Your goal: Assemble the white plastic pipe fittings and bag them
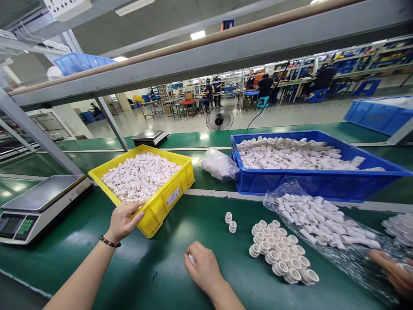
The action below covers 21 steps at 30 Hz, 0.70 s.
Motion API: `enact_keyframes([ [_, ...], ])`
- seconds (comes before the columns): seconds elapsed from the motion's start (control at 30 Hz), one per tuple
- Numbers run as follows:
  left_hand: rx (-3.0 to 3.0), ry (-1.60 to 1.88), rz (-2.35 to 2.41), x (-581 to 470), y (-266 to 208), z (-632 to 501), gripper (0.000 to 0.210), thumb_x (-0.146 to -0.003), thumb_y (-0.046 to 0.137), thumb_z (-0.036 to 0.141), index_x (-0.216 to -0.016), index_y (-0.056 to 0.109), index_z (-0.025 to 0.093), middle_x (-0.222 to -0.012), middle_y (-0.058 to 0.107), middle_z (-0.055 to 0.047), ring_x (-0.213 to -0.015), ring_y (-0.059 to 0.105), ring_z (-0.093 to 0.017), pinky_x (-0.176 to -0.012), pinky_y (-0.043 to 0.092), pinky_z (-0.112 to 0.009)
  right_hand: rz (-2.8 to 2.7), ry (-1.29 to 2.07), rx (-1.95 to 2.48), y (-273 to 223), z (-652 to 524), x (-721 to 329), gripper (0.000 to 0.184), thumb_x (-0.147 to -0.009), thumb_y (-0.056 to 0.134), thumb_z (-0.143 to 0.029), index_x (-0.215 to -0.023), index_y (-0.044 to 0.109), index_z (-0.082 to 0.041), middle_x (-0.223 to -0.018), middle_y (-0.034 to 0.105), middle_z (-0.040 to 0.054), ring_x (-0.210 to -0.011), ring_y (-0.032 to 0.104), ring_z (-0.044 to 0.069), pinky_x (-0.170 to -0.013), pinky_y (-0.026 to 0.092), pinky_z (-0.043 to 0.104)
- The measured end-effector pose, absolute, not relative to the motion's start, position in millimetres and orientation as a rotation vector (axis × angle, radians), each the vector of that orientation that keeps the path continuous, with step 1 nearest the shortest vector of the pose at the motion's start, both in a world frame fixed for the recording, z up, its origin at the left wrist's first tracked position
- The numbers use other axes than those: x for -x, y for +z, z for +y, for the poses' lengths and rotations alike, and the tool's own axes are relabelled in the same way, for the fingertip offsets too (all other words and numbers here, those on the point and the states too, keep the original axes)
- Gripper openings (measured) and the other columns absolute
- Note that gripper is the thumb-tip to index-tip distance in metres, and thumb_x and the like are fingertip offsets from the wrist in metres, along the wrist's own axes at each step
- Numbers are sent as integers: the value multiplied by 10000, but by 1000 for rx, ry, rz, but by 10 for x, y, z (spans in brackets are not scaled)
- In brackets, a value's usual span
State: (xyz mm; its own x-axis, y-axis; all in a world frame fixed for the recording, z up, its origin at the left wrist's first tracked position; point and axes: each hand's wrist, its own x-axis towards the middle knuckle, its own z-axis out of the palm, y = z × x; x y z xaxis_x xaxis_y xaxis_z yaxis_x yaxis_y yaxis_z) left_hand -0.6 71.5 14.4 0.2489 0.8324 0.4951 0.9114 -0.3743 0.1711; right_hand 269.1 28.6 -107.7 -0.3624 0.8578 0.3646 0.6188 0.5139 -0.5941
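My left hand (125,219), with a dark bead bracelet at the wrist, is at the near corner of a yellow bin (161,211) full of small white plastic pipe fittings (142,174). Its thumb and forefinger are apart at the rim; the other fingers are partly hidden. Over the green table, my right hand (203,265) is closed around a small white fitting (192,258), of which only a bit shows. Two white fittings (232,226) stand ahead of that hand. To its right, a cluster of white ringed fittings (280,249) stands upright in rows.
A blue bin (300,183) holds longer white fittings. Before it, more lie on a clear plastic bag (290,191). Another person's hand (393,271) is at the right edge. A scale (41,202) stands left; a crumpled bag (217,164) lies between the bins.
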Motion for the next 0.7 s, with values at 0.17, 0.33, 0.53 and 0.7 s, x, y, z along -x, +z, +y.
enact_keyframes([
  [0.17, 2358, -800, -1663, 27, 127, 716, 352, -774, 463, 348, -981, 624, 113, -636, 605, -31, -631, 543, -180, -601, 387, -285, -2115, 499, 1207, -1084, 269, -2693, 78, -767, 461, -185, -708, 511, -191, -692, 560, -8, -605, 526, 113, -533, 319, 202],
  [0.33, 2356, -797, -1657, 26, 117, 718, 347, -770, 473, 348, -979, 625, 116, -639, 614, -29, -628, 547, -180, -594, 385, -285, -2122, 504, 1205, -1056, 278, -2701, 106, -791, 451, -192, -739, 544, -200, -705, 555, -3, -602, 526, 115, -534, 338, 201],
  [0.53, 2346, -794, -1649, 20, 113, 728, 351, -767, 471, 352, -976, 628, 120, -636, 624, -27, -625, 561, -185, -591, 396, -287, -2055, 542, 1210, -1021, 298, -2722, 158, -816, 428, -162, -852, 571, -219, -785, 548, 15, -665, 544, 123, -601, 402, 207],
  [0.7, 2343, -805, -1661, 18, 108, 721, 333, -764, 473, 348, -975, 626, 141, -689, 654, -39, -659, 577, -195, -621, 413, -294, -1948, 562, 1304, -1023, 303, -2731, 243, -751, 473, -99, -965, 527, -200, -849, 555, 36, -712, 553, 155, -627, 438, 247],
])
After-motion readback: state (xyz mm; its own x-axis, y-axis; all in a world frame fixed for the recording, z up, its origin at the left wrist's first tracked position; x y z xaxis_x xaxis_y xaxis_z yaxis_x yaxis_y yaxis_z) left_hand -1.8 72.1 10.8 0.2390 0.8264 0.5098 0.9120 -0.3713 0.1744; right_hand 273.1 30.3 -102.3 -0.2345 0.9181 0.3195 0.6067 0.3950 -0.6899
